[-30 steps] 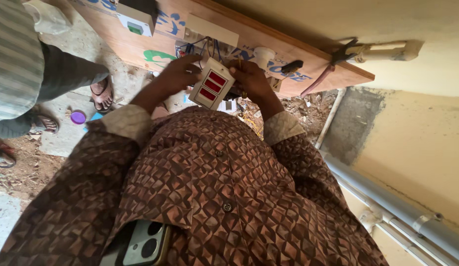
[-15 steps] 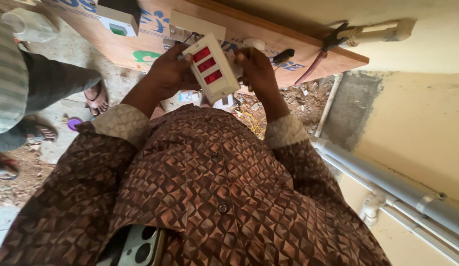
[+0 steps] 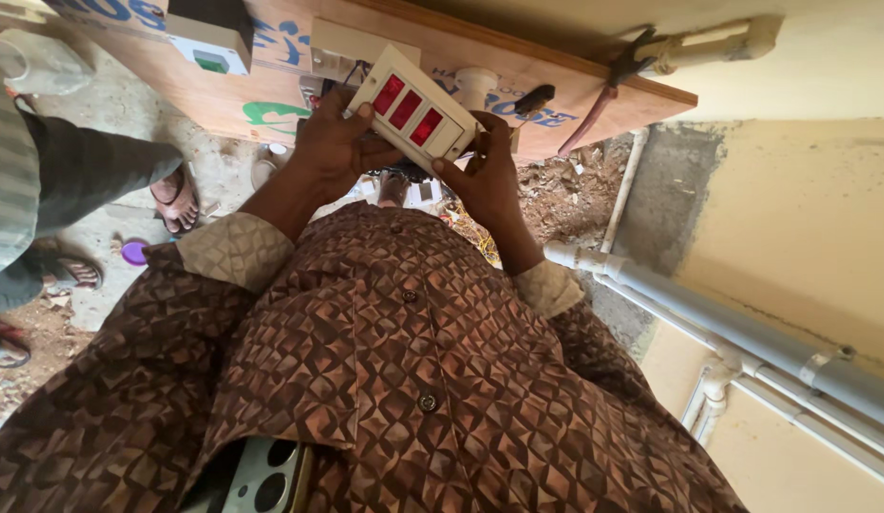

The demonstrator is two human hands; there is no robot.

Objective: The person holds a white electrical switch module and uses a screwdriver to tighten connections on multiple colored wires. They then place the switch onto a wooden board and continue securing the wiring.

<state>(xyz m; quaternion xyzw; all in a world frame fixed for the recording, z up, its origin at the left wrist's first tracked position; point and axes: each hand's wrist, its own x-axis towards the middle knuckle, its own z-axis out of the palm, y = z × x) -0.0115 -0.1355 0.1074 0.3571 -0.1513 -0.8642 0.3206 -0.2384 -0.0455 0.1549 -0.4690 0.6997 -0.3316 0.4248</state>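
Both my hands hold a white switch plate [image 3: 418,109] with three red rocker switches, tilted, just in front of a wooden board [image 3: 271,85]. My left hand [image 3: 333,142] grips its left end from below, thumb on the edge. My right hand [image 3: 485,171] holds its right lower corner. Wires run from behind the plate toward the board. A white switch box [image 3: 352,47] is fixed on the board right behind the plate.
A black and white box [image 3: 209,33], a screwdriver [image 3: 532,98] and pliers [image 3: 608,90] are on the board. Another person's legs in sandals [image 3: 171,199] stand at left. White pipes [image 3: 746,332] run along the wall at right. A phone [image 3: 257,480] sits in my pocket.
The switch plate has risen toward the board and tilted, with both hands still on it. The view has shifted closer to the board.
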